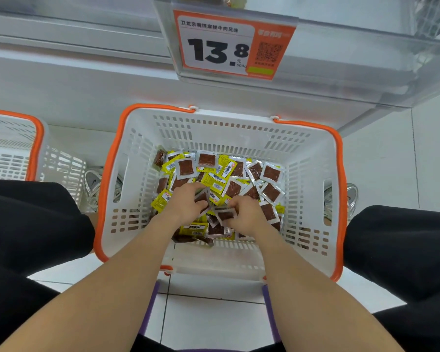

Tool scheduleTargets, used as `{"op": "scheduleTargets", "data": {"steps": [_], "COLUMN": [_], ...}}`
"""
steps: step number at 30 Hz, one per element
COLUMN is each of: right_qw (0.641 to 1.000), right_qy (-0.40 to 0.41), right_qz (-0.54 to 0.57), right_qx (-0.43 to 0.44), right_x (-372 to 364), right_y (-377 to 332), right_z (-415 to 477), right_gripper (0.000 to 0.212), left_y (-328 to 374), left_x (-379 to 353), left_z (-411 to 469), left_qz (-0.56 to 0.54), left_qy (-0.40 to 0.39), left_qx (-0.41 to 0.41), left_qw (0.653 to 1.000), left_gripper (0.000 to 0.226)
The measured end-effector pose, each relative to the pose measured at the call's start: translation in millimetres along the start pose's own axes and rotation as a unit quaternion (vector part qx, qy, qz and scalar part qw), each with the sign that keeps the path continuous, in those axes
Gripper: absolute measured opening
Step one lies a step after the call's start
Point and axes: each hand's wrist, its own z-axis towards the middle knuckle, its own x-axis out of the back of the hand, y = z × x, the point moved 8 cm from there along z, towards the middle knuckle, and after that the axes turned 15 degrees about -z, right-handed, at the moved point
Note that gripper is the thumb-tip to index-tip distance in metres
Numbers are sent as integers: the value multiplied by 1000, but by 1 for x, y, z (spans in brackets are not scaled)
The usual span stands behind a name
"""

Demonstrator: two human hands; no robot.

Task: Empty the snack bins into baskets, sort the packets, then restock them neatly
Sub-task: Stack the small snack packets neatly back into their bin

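While my left grip (186, 204) pinches one brown packet (202, 198) and my right grip (244, 217) clutches another packet (225, 215), more packets (271, 174) lie under both grips, inside the white basket (311, 158) on the tiled floor (214, 312).

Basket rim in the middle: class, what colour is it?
Orange rim on a white slatted basket, shown best in the head view.

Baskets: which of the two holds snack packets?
The central basket, with yellow and brown packets on its floor; the left-edge basket shows none.

The head-worn camera looks steeply down, close above the basket (239, 134).
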Motion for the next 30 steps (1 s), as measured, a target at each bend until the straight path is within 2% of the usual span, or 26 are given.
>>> {"op": "scheduleTargets", "data": {"steps": [2,4,6,8,11,13,16,17,19,20,22,25,28,30], "right_qw": [988,955,927,910,919,912,904,907,928,942,962,975,963,920], "right_qy": [-1,3,15,-7,-72,-105,-126,-127,-93,-60,17,114,207,283], "right_qz": [153,295,369,412,387,395,403,394,348,314,249,134,-16,-171], "right_qx": [-24,-40,-59,-54,-6,37,64,75,97,103,110,135,169,209], "right_x": [17,34,48,56,71,85,111,120,148,165,199,242,269,280], "right_y": [2,1,3,0,-28,-52,-77,-83,-93,-95,-99,-116,-140,-165], "right_z": [-2,-9,-17,-23,-31,-36,-46,-51,-63,-68,-81,-113,-150,-181], "right_gripper": [30,29,26,18,22,32,49,56,54,51,57,58,50,47], "left_y": [3,8,17,26,52,74,109,120,139,148,161,172,175,182], "left_x": [7,17,25,32,43,56,78,84,94,98,102,101,95,86], "left_z": [-1,-2,-6,-9,-20,-30,-44,-50,-62,-70,-83,-98,-112,-126], "left_qz": [-29,-78,-120,-170,-217,-237,-235,-239,-276,-299,-345,-390,-449,-487], "left_qy": [8,30,44,40,9,23,58,66,77,76,62,8,-45,-116], "left_qx": [5,8,12,10,-5,-26,-90,-103,-112,-117,-121,-112,-16,63], "left_qw": [1000,996,992,985,976,971,966,963,952,944,929,914,892,863], "left_gripper": [36,36,33,42,59,56,39,30,19,18,17,23,50,71]}}
